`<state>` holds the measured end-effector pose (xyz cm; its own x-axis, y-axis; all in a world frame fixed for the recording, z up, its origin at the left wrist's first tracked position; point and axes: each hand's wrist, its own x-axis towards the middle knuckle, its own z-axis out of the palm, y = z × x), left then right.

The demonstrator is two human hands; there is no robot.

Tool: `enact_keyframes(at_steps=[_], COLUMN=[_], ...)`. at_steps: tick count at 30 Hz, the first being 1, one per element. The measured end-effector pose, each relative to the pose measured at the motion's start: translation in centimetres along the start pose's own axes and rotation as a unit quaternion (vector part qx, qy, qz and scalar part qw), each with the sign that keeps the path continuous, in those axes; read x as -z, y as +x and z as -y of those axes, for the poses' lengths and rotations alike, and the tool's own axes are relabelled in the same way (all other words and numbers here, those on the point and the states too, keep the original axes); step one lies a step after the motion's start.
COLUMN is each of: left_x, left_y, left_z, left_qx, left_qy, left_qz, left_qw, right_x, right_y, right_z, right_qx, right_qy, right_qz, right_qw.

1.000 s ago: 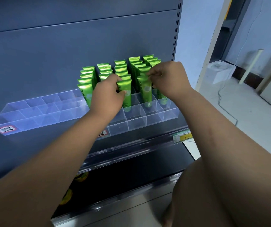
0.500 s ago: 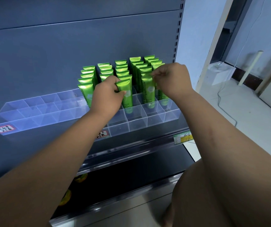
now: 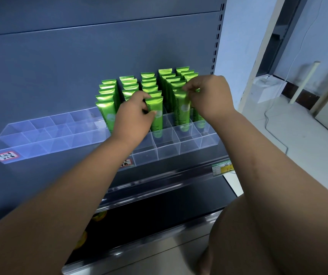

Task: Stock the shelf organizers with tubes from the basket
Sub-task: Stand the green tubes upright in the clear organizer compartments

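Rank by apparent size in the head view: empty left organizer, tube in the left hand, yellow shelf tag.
Largest: the empty left organizer.
Then: the tube gripped by the left hand.
Smallest: the yellow shelf tag, though it sits nearer the camera.

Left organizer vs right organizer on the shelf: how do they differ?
Fill: the left organizer shows no tubes in its visible compartments; the right organizer has green tubes upright in its back rows, visible front row bare.
Hands: the left hand grips one tube and the right hand pinches another's top at the right organizer; nothing touches the left organizer.
Shared: clear, gridded, red-and-white label at front-left.
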<state>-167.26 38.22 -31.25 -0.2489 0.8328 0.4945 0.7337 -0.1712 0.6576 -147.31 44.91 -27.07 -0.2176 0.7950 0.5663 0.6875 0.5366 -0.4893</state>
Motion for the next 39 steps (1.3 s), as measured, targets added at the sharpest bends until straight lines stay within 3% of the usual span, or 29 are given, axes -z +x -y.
enact_keyframes(at_steps=[14, 21, 26, 30, 34, 39], left_x=[0.4, 0.4, 1.4, 3.7, 7.6, 14.9], left_y=[-0.7, -1.2, -2.3, -5.2, -9.2, -15.6], left_z=[-0.4, -1.0, -2.6, -3.6, -1.9, 0.4], left_qx=[0.028, 0.047, 0.043, 0.020, 0.017, 0.114], left_qy=[-0.002, 0.021, 0.074, 0.149, 0.278, 0.365], left_qz=[0.009, -0.012, -0.044, -0.070, -0.091, -0.132], left_qw=[1.000, 0.999, 0.995, 0.986, 0.956, 0.914], right_x=[-0.1, -0.1, -0.1, -0.5, -1.9, -4.1], right_y=[-0.2, -1.1, -2.9, -5.0, -7.4, -10.6], right_z=[0.4, 2.5, 5.7, 8.4, 12.0, 19.5], right_qx=[-0.005, 0.046, 0.066, 0.090, 0.137, 0.171], right_qy=[-0.019, -0.133, -0.143, -0.082, 0.016, 0.104], right_qz=[0.035, -0.015, -0.047, -0.059, -0.018, 0.092], right_qw=[0.999, 0.990, 0.986, 0.991, 0.990, 0.976])
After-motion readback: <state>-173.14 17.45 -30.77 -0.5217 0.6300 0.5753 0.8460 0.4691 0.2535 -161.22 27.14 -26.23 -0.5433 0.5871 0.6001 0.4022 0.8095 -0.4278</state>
